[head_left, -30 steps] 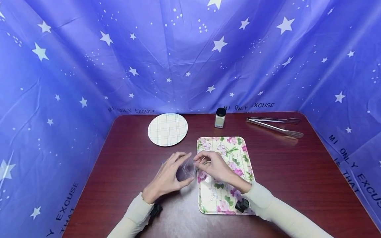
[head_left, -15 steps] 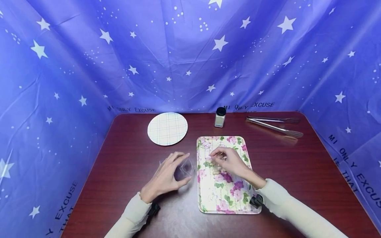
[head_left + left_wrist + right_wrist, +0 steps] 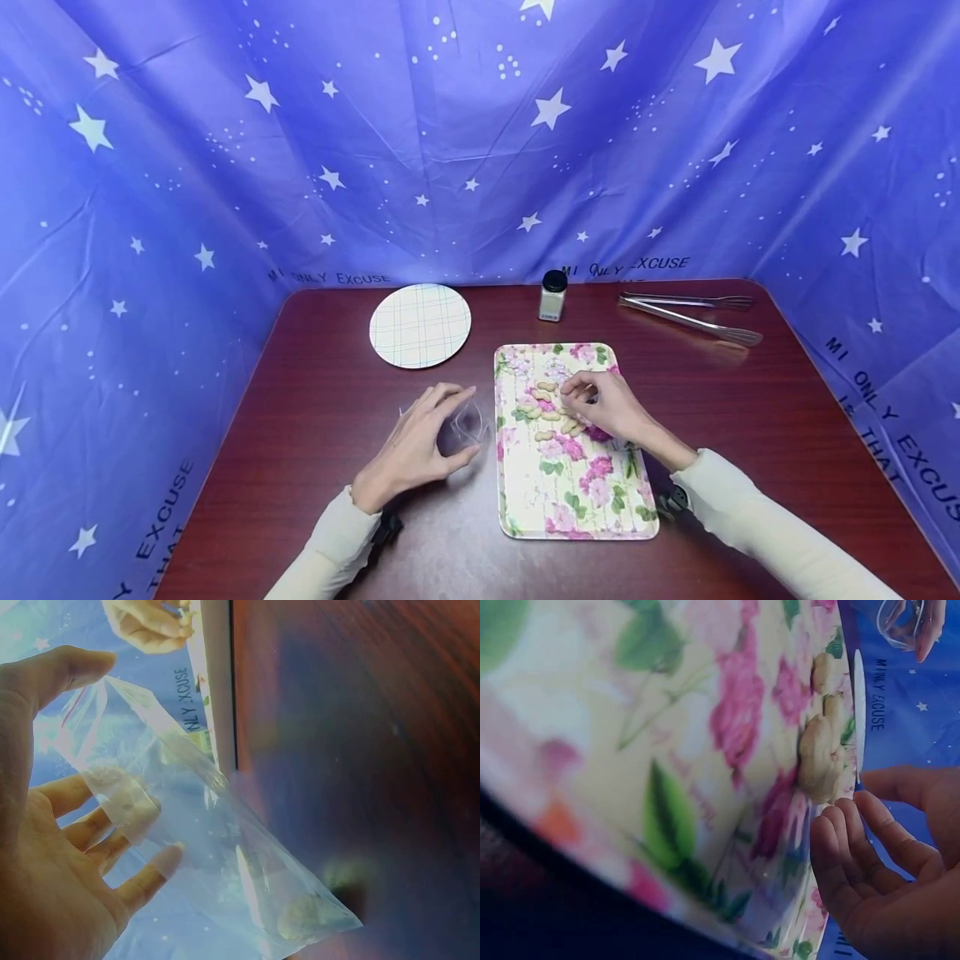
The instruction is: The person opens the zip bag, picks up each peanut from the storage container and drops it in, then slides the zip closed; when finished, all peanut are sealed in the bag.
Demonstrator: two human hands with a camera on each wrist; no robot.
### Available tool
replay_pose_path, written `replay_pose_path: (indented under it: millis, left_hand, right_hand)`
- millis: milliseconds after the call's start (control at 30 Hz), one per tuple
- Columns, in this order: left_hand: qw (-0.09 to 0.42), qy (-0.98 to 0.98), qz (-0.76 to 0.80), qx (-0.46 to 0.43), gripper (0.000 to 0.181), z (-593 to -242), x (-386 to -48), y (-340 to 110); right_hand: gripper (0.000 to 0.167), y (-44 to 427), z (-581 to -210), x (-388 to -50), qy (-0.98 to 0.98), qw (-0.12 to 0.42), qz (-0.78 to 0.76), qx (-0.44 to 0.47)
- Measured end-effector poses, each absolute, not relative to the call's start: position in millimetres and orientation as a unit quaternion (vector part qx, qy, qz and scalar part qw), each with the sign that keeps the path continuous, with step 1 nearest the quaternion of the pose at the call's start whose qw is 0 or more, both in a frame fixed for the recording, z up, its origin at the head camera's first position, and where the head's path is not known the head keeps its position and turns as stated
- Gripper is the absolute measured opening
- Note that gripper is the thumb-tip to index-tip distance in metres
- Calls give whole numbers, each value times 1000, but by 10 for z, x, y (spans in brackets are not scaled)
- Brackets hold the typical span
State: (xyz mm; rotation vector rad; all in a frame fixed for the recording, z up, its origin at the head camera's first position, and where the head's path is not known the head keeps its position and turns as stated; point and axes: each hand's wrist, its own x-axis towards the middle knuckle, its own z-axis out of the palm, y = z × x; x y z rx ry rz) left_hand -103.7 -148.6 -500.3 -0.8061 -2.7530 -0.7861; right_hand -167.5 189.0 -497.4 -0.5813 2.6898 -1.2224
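Fingers and thumb of the left hand (image 3: pixel 408 454) spread around a clear plastic bag (image 3: pixel 468 423), holding its mouth apart left of the floral tray (image 3: pixel 528 500). In the left wrist view, a pale lump (image 3: pixel 298 916) lies in the lower corner of the bag (image 3: pixel 217 832). Several peanuts (image 3: pixel 550 416) lie on the tray's upper half. Just right of them hovers the right hand (image 3: pixel 611 408), fingers bent. The right wrist view has this hand (image 3: pixel 900 877) beside the peanuts (image 3: pixel 820 761), thumb and fingertips apart, nothing visible between them.
A round plaid plate (image 3: pixel 421 326) lies at the back left of the red-brown table (image 3: pixel 322 400). A jar with a black lid (image 3: pixel 552 296) stands upright behind the tray. Metal tongs (image 3: pixel 686 321) lie at the back right. Star-patterned cloth surrounds the table's back and sides.
The right hand has moved from the bag's mouth rightward over the tray to the peanuts, which are now uncovered. The left hand stays nearly still with the bag.
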Motion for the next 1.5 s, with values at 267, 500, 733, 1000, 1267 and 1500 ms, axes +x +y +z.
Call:
replay_pose_path:
  millis: [267,500,733,1000,1267,1500]
  left_hand:
    - [99,-919,-260,-279,82,-5008,-1049,-1487]
    - [97,-922,-260,-271,82,-4995,-1053,-1485]
    - [97,-923,-257,-270,81,-5010,-1055,-1476]
    - [98,-922,-258,-271,81,-5018,-1065,-1470]
    - [89,-922,-265,-270,82,-5023,-1081,-1440]
    - [96,-918,-269,-274,83,-5023,-1082,-1428]
  right_hand:
    - [8,1900,-5064,-1710,881,103,-414,-204]
    - [8,1879,-5067,-1772,890,99,-397,-204]
    - [6,1894,-5089,-1794,893,94,-391,-201]
    - [5,1788,-5032,-1825,889,78,-411,-185]
    - [8,1586,-4955,-1790,874,61,-440,-196]
    - [11,1399,-4945,-1663,853,89,-470,-207]
